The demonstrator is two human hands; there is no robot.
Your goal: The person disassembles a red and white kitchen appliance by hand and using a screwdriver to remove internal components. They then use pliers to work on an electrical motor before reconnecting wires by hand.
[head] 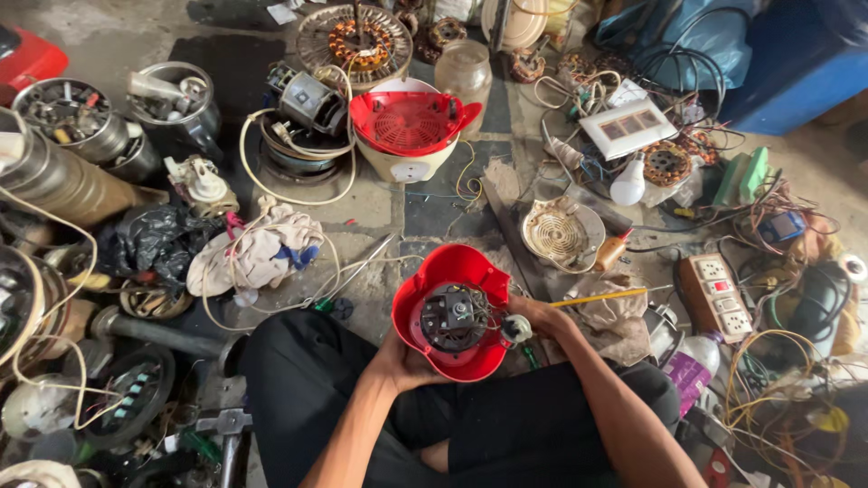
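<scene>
Inspection step judged in hand: red appliance base (449, 312) held upturned over lap, above floor (380, 212), motor (454, 318) and wiring exposed. Left hand (402, 360) cupped under lower rim, fingers closed on housing. Right hand (540, 316) at right edge, fingers curled about small white knob-like part (517, 329); grip only partly seen. Next move judged to call for steady hold by left hand and fine fingertip work at wiring. Fasteners inside housing too small to make out. Matching white-and-red body (411, 131) stood well apart. Clutter at frame edges cut off.
</scene>
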